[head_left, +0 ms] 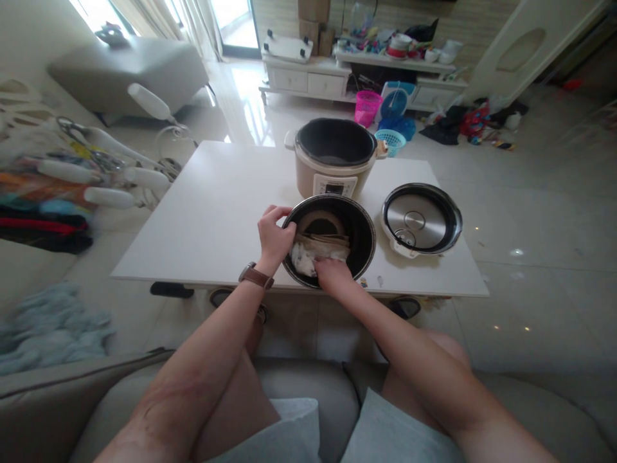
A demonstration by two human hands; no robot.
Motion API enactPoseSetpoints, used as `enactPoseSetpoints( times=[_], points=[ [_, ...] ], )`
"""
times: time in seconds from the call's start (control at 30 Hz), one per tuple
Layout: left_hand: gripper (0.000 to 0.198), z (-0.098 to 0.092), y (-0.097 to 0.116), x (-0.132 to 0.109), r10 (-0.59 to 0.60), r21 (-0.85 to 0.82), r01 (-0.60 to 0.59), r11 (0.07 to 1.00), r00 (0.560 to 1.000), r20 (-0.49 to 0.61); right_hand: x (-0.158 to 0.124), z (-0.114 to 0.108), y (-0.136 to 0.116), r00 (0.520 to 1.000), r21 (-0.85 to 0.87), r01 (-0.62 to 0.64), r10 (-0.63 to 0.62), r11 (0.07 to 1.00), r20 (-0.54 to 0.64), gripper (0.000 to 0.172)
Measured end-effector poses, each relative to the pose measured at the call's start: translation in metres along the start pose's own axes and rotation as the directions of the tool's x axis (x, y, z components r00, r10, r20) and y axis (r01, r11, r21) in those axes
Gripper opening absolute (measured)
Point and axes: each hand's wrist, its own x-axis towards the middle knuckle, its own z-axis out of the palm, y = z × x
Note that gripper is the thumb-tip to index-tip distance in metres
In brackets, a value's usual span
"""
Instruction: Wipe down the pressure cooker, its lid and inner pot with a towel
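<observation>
A: State the location of the workpiece.

B: The inner pot (360,235) is at the near edge of the worktop (216,212), its mouth tilted toward the person. Taking the pot as the dial centre, the pressure cooker base (308,168) stands at 12 o'clock and the upturned lid (414,218) lies at 3 o'clock.

A: What is the step, and how is it done well?

B: It appears to be wiping the pot's interior with the folded cloth (330,247). Spread the cloth flat under the fingers, apply even pressure and work around the wall in overlapping passes. Brace the rim against each stroke; an unsupported pot could turn or slide.

A: Specify the hand poses.

B: The left hand (277,238) is clamped on the rim near 10 o'clock, thumb inside, fingers outside, wrist bent. The right hand (333,273) enters over 6 o'clock, palm down, its forearm slanting in from 4 o'clock.

A: And the right grip?

B: It bears on the cloth; the fingertips are hidden, so whether it pinches or only presses cannot be told.
</observation>
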Motion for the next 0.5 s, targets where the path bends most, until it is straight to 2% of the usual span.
enactPoseSetpoints(
  times=[0.13,0.2,0.37,0.5],
  points=[
    [0.036,-0.008,-0.002,0.007,0.011,-0.008,-0.01,1.0,0.993,0.117,0.0,0.0,-0.003,1.0,-0.047,0.007,-0.007,0.999,-0.001,0.049],
    [0.034,-0.008,-0.004,0.007,-0.003,-0.017,0.006,1.0,0.99,0.139,0.001,0.0,-0.001,1.0,-0.051,0.008,-0.008,0.999,0.003,0.048],
    [0.028,0.002,-0.007,-0.002,-0.078,-0.095,0.086,0.992,0.994,0.082,0.002,-0.005,0.012,1.0,-0.09,0.002,-0.003,0.996,-0.004,0.041],
    [0.027,0.011,-0.005,-0.012,-0.068,-0.117,0.069,0.991,0.998,0.014,0.003,-0.01,0.021,0.999,-0.104,-0.032,0.032,0.994,-0.003,0.039]
  ],
)
